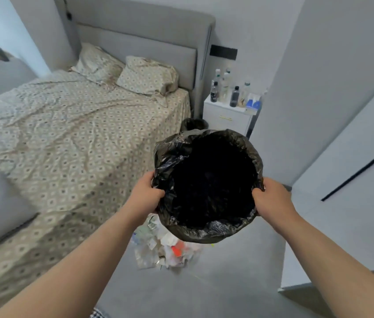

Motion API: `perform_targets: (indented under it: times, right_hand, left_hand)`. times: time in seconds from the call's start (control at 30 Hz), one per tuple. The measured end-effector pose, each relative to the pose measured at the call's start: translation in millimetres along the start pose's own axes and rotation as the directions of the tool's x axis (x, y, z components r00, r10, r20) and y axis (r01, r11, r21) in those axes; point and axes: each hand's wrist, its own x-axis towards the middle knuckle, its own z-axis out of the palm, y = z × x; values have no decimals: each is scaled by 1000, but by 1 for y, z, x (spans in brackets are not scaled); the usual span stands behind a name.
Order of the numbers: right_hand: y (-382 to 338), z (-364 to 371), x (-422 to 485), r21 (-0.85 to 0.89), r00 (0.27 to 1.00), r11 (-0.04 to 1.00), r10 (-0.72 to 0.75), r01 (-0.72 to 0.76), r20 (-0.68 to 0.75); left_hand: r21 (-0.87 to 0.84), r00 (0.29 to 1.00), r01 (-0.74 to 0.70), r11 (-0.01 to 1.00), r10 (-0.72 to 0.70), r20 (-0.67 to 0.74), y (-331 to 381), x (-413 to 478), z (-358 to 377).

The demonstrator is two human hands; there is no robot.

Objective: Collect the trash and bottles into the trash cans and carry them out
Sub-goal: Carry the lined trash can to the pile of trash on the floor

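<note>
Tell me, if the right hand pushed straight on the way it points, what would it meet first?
Nothing new: the right hand already grips the rim of the bag-lined trash can. Beyond it, probably the left hand on the opposite rim, though depth is unclear.

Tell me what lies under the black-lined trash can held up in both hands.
A heap of crumpled plastic and paper trash lies on the grey floor below the black-lined trash can. The can covers the heap's far part.

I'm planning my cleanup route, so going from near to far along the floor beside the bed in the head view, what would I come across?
Trash pile on the floor → bin with black bag held up in both hands → second black-lined bin at the bed corner → white nightstand → bottles on top.
</note>
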Motion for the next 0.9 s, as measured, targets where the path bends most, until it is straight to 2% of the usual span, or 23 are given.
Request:
perform_targets:
  times: [0.2, 0.43, 0.67, 0.9]
  right_hand:
    - [-22, 43, 63, -31, 997, 998, -59, 61, 54]
    - [-44, 84, 152, 28, 989, 999, -29, 25, 142]
    - [-88, 115, 209, 80, 984, 996, -45, 32, 172]
    - [-122, 168, 246, 84, 996, 996, 5, -13, 92]
  left_hand:
    - [-47, 995, 53, 997, -57, -84, -8, 55, -31]
    - [-81, 981, 126, 989, -136, -140, 8, 126, -43]
    - [-57, 975, 107, 993, -116, -189, 37, 182, -78]
    - [-2, 992, 102, 995, -102, -72, 43, 261, -129]
